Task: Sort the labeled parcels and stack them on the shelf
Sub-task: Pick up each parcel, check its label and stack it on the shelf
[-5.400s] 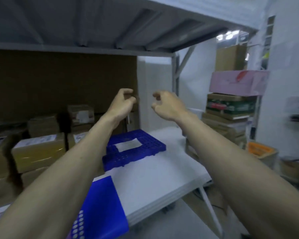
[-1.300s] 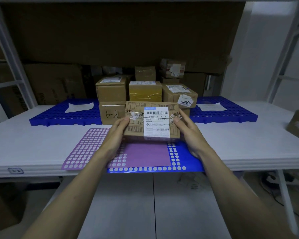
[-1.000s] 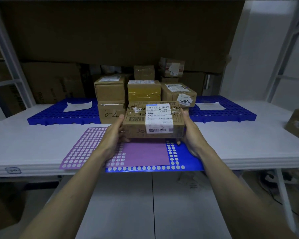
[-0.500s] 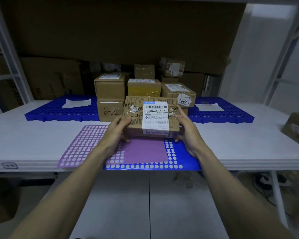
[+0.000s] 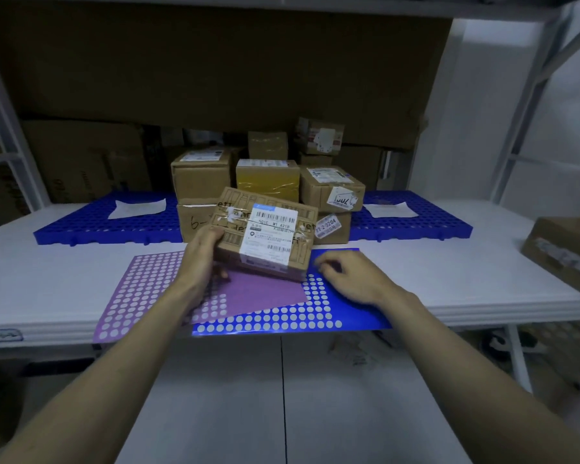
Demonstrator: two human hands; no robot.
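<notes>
Head cam, only view. Left hand [image 5: 203, 262] grips the labeled parcel [image 5: 265, 237] by its left end, thumb on top, fingers curled under; parcel is tilted, lifted off the purple dotted sheet [image 5: 168, 289] w/ its right end lower. Right hand [image 5: 350, 279] has let go since half a sec ago, when both hands clamped the box: now it hovers just beside the parcel's right end over the blue dotted sheet [image 5: 332, 316], fingers loosely curled, holding nothing.

Change means a one-handed carry now, so label read is prob. done and the sort decision made; parcel not yet placed.

Behind it, a cluster of boxes [image 5: 268, 182] sits stacked on the blue pallet [image 5: 81, 226] at the back of the white table [image 5: 47, 279], incl. one taped yellow. Paper slips lie on the pallet left and right. Another box [image 5: 566, 252] sits at the far right edge. Next move, my guess: swing the parcel to the matching stack. One-hand grip on the end could let it slip.
</notes>
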